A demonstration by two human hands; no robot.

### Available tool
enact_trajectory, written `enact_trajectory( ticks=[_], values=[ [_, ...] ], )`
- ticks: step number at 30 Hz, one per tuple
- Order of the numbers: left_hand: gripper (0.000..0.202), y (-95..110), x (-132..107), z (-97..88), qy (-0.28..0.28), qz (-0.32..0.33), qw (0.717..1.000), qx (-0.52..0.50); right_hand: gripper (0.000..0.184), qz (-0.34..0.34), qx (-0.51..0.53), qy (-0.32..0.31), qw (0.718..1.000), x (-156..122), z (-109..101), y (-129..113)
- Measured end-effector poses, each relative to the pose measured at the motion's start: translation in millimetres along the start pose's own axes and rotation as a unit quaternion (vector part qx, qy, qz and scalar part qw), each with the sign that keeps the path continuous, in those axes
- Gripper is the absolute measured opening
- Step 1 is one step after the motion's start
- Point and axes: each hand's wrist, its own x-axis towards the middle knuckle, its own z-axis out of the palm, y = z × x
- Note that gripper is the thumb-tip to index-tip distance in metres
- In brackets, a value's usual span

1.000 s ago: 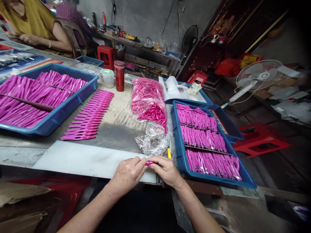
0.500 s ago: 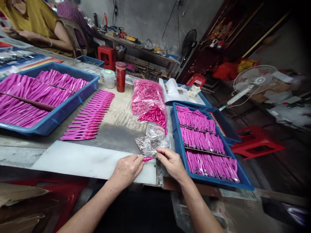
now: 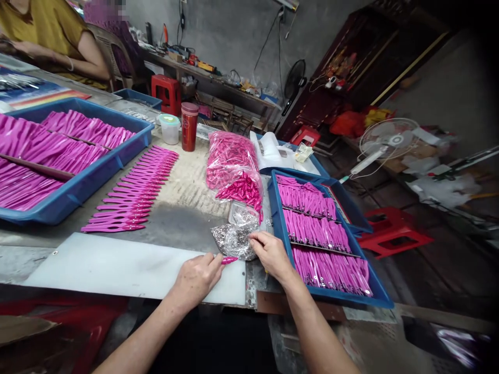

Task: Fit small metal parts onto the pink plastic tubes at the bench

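Note:
My left hand (image 3: 198, 278) is closed on a small glossy pink piece with a pointed end (image 3: 230, 260), held just above the right end of a white board (image 3: 136, 267). My right hand (image 3: 273, 254) has thumb and forefinger pinched together beside a clear plastic bag of tiny metal parts (image 3: 224, 240); what the fingers hold, if anything, is too small to make out. Behind that, a larger clear bag (image 3: 232, 150) spills similar pink pointed pieces (image 3: 245, 187). A row of long pink pieces with pointed tips (image 3: 132, 189) lies further left.
Blue trays of pink strips stand left (image 3: 142, 140) and right (image 3: 384, 301). A red tumbler (image 3: 189, 127) and a lidded plastic tub (image 3: 170, 130) are at the back. A co-worker in a yellow top (image 3: 58, 39) sits far left. A white fan (image 3: 390, 140) stands right.
My right fingertips have moved slightly up and away from the pink piece's tip, toward the bag of metal parts. The left hand still holds the piece. The whole view has shifted a little.

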Motion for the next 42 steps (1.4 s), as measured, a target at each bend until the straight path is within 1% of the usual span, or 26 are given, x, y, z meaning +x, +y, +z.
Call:
enact_trajectory(
  ticks=[5,10,14,18,23,29,33,35,37,39,40,42],
  values=[
    [0.015,-1.1,-0.9,2.5,0.001,0.0,1.0,-0.009,0.019,0.006,-0.118,-0.051,0.992,8.3,7.3,0.0],
    [0.015,-1.3,-1.5,4.8,-0.005,-0.008,1.0,-0.029,0.02,0.0,-0.249,-0.097,0.964,14.4,19.6,-4.4],
    [0.017,-1.2,-1.7,5.2,-0.005,-0.005,0.999,-0.032,0.022,0.017,-0.316,-0.126,0.94,19.0,27.8,-8.6],
    [0.017,-1.0,-1.5,4.1,-0.003,-0.007,0.999,-0.037,0.024,0.03,-0.335,-0.139,0.931,23.0,33.3,-9.9],
    [0.012,-1.3,-1.9,2.6,-0.015,-0.003,0.999,-0.045,0.022,0.035,-0.337,-0.141,0.93,24.6,37.0,-11.4],
    [0.012,-1.2,-2.0,1.9,-0.012,-0.002,0.999,-0.046,0.021,0.033,-0.333,-0.134,0.933,24.3,37.3,-12.1],
    [0.013,-0.5,-1.2,0.7,-0.004,0.002,0.999,-0.043,0.02,0.028,-0.291,-0.109,0.95,22.7,31.3,-8.3],
    [0.013,-0.3,-1.0,0.3,-0.006,0.001,0.999,-0.042,0.02,0.026,-0.251,-0.081,0.964,19.4,25.9,-7.4],
    [0.014,-0.2,-1.1,0.2,-0.01,0.0,0.999,-0.041,0.019,0.015,-0.174,-0.036,0.984,13.5,20.3,-9.1],
    [0.014,-0.1,-1.2,0.3,-0.013,0.001,0.999,-0.041,0.017,-0.006,-0.051,0.006,0.999,5.6,16.7,-13.4],
    [0.014,-0.1,-1.1,0.4,-0.013,0.002,0.999,-0.041,0.017,-0.017,0.011,0.013,1.0,1.3,16.2,-16.2],
    [0.015,-0.1,-0.8,0.4,-0.013,0.002,0.999,-0.043,0.016,-0.035,0.094,-0.008,0.995,-6.7,17.9,-21.8]
  ],
)
